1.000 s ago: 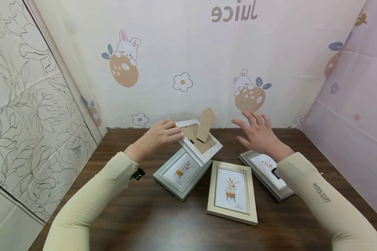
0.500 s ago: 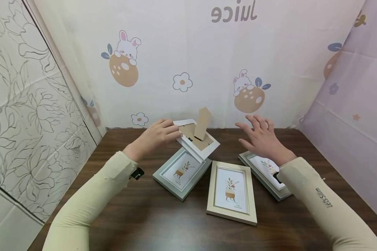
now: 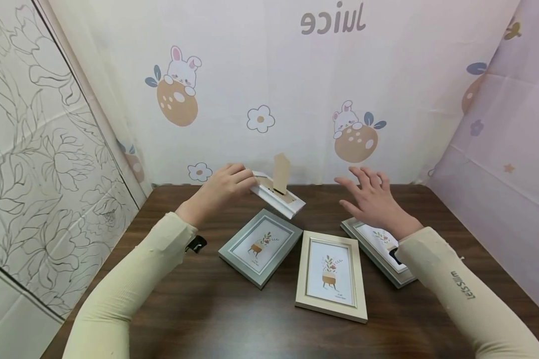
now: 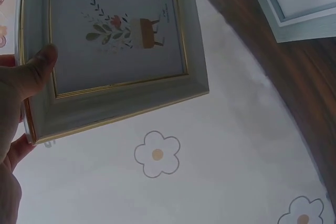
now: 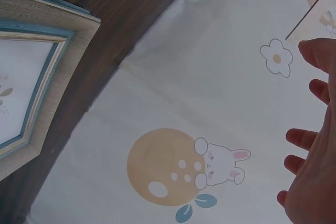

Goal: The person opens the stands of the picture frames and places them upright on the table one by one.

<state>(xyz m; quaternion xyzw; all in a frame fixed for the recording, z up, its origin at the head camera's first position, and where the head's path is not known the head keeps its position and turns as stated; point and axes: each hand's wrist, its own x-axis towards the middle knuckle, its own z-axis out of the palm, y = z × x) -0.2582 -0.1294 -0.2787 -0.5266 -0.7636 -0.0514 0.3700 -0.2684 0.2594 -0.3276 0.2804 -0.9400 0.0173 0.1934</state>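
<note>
Left hand holds white picture frame in the air, tilted; right hand holds nothing.
Left grip: thumb on the frame's front face, fingers round its left edge and behind; frame's back faces up in the head view, with its tan stand flap sticking up. Frame is above the far part of the brown table, behind the grey-green frame and apart from it. Right hand: fingers wide apart, raised near the grey frame, which is partly covered by the right sleeve. Cream frame lies face up between those two. Printed curtain at back.
</note>
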